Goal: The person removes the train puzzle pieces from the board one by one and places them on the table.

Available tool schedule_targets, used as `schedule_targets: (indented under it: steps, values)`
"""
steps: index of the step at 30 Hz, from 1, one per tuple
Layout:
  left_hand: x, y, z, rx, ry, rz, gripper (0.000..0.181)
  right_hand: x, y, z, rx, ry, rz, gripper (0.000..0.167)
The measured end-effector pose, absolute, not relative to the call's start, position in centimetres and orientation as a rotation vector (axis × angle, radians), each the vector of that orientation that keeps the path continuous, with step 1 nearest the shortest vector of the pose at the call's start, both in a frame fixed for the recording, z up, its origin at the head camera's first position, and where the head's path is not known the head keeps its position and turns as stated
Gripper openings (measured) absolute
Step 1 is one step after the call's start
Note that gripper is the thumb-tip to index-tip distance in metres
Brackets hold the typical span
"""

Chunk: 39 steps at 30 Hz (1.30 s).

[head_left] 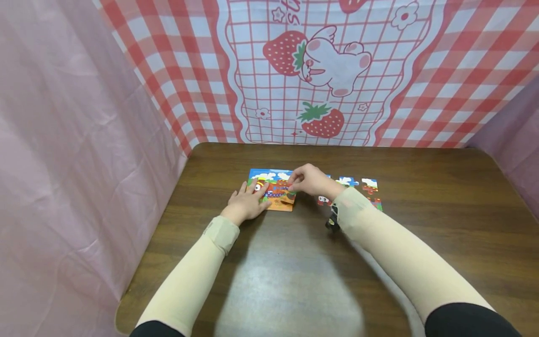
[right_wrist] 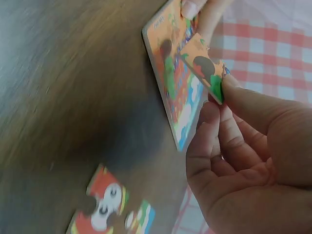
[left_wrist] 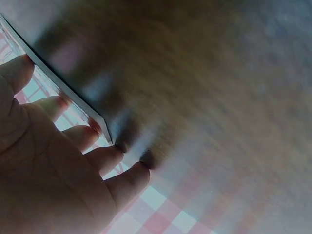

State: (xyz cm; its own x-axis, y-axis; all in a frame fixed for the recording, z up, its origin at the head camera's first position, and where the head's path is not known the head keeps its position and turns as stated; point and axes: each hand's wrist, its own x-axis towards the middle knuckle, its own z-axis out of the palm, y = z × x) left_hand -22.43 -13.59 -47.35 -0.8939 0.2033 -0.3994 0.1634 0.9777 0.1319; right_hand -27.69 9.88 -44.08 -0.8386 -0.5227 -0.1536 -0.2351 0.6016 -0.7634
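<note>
A colourful jigsaw board [head_left: 279, 206] lies on the table, with a picture of sky, red shapes and orange ground. My left hand [head_left: 246, 204] rests on its left side with fingers spread; in the left wrist view the fingers [left_wrist: 127, 183] reach along the board's edge [left_wrist: 73, 96]. Over the board's right side, my right hand [head_left: 310, 180] pinches a jigsaw piece [right_wrist: 202, 66] between thumb and fingers. That piece is orange with a dark patch and green, and is tilted above the board [right_wrist: 168, 63] in the right wrist view.
Several loose jigsaw pieces [head_left: 370, 185] lie right of the board, some partly behind my right arm. One shows white eyes on red [right_wrist: 108, 202]. The brown wooden table [head_left: 294, 262] ends at a checked cloth [head_left: 202, 84] behind and a pink curtain [head_left: 76, 164] at left.
</note>
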Motion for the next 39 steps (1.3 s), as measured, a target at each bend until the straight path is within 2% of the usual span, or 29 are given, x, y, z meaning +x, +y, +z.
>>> schedule_targets:
  steps: [14,39]
  values:
    - [-22.3,-14.1,-47.0,0.27,2.701,0.153,0.069,-26.1,15.4,-42.8,-0.518,2.412,-1.215,0.012]
    - [-22.3,-13.6,-47.0,0.292,2.711,0.145,0.069,-23.3,24.1,-42.7,-0.454,2.526,-1.2,0.017]
